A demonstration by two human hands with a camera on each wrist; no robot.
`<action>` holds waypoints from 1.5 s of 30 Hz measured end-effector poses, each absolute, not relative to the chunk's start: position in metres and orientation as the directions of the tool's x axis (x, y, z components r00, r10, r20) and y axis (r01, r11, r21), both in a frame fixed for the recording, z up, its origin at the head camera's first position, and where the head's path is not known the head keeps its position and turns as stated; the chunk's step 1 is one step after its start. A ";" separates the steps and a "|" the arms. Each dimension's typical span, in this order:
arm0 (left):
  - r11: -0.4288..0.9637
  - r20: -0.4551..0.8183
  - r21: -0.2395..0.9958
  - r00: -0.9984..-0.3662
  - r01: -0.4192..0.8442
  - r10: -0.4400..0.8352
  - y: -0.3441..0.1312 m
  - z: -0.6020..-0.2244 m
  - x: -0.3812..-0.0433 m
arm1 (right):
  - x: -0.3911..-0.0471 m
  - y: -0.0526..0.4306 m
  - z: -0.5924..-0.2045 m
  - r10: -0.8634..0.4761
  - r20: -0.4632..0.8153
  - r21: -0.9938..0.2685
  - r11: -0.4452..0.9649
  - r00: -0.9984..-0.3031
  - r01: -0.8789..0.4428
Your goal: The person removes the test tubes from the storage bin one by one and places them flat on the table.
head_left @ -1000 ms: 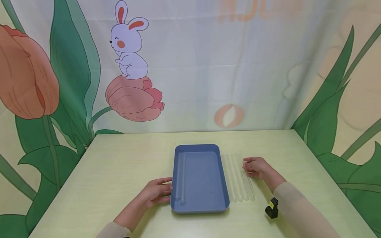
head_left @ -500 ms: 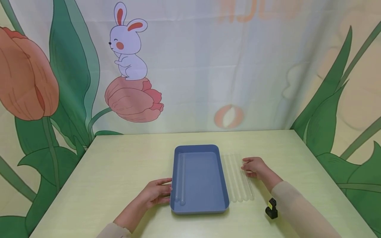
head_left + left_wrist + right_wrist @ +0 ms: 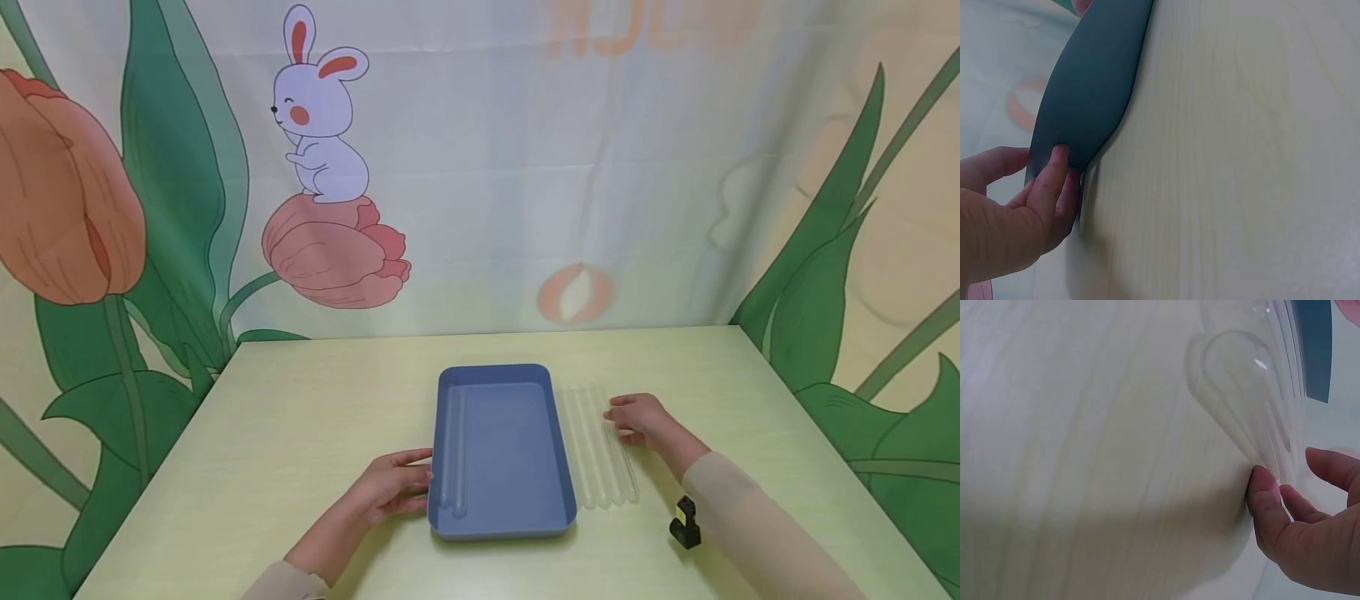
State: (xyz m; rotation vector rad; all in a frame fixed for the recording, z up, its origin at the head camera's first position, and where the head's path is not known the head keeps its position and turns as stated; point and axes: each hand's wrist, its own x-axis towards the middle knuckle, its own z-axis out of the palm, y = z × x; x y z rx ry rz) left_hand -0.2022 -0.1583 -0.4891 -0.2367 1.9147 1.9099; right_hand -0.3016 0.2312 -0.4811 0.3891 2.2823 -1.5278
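Note:
A blue rectangular tray sits on the table, with two clear round-ended tubes lying lengthwise along its left inner side. My left hand rests its fingers against the tray's outer left wall; in the left wrist view the fingers lie fairly straight on that wall. Several more clear tubes lie side by side just right of the tray. At the outermost of them is my right hand. A fingertip touches that tube in the right wrist view, while the thumb stands apart from it.
The pale wood-grain table ends at a curtain printed with a rabbit and tulips. Close to the right sleeve is a small black device with a yellow patch.
My right hand has shifted slightly left, and the outermost tube's lower end appears slightly further left too. My left hand and the tray stay in place.

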 end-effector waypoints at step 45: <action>0.035 -0.421 0.906 -0.894 -0.421 0.151 -0.157 -0.490 -0.203 | -0.284 0.231 -0.407 -0.045 -0.294 -0.923 0.272 -0.955 0.271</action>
